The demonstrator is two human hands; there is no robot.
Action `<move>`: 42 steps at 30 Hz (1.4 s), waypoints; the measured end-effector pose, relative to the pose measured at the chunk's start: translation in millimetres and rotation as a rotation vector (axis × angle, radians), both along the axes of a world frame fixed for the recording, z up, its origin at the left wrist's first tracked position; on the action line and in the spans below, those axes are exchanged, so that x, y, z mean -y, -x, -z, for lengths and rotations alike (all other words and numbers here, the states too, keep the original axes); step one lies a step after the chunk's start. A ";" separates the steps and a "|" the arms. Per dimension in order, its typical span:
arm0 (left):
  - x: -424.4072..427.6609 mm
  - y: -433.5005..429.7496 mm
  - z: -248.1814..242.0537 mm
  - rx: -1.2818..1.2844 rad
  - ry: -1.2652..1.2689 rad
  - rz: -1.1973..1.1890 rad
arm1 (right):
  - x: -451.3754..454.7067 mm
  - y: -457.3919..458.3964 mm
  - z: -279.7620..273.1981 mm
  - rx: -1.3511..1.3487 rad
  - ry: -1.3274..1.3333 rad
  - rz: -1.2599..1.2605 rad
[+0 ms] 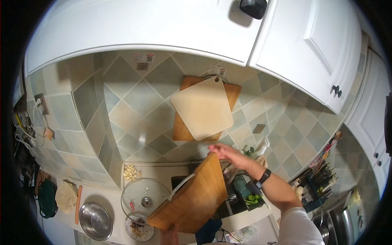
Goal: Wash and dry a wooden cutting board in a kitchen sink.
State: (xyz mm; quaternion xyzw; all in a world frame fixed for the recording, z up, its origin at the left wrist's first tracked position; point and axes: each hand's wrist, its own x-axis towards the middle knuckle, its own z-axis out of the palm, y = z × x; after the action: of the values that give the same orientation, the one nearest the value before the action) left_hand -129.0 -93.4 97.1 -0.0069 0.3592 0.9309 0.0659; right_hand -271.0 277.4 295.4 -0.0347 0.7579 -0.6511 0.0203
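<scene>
A thick wooden cutting board [199, 196] is held up at a tilt above the counter. At its upper end my right hand [226, 155] grips the edge, fingers stretched past the corner and a dark watch on the wrist. My left hand [170, 236], mostly cut off by the bottom of the picture, grips the board's lower edge. A pale curved strip [181, 186] shows along the board's left side; what it belongs to is unclear. On the wall ahead, a beige cutting board [203, 108] hangs in front of another wooden board [183, 128].
Left of the held board are a glass lid [159, 191], a plate with dark scraps [138, 231], peeled garlic cloves [131, 172], a steel bowl [95, 221] and a rolling pin [78, 204]. Greens [252, 199] stand to the right. White cabinets [147, 24] overhang the counter.
</scene>
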 end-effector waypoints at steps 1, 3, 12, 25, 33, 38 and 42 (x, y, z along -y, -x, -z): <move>3.3 2.3 1.3 0.002 0.002 -0.002 | 5.1 -8.7 7.0 0.002 0.002 -0.002; 11.3 11.8 6.4 0.179 -0.061 0.119 | 10.2 -25.5 15.9 -0.023 -0.192 -0.154; 15.9 25.1 -18.2 -0.028 -0.153 0.158 | 15.7 -15.3 63.8 0.010 0.161 -0.110; 33.8 5.8 24.5 0.226 0.117 0.190 | 2.0 8.0 44.5 -0.183 0.387 0.122; 42.5 -10.7 78.0 0.099 0.200 0.644 | 29.4 38.9 -2.8 -0.250 0.299 0.298; 15.3 -10.3 239.4 -0.195 -0.653 0.776 | 96.4 70.4 -19.7 -0.332 0.285 0.334; 59.0 -27.9 75.7 0.012 0.001 0.766 | 71.1 76.2 -37.7 -0.388 0.195 0.488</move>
State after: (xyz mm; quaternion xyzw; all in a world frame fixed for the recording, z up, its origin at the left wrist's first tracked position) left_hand -101.2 -152.4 21.4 0.1225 0.3356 0.8387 0.4110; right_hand -347.2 206.3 333.1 0.0226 0.6678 -0.6875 -0.2844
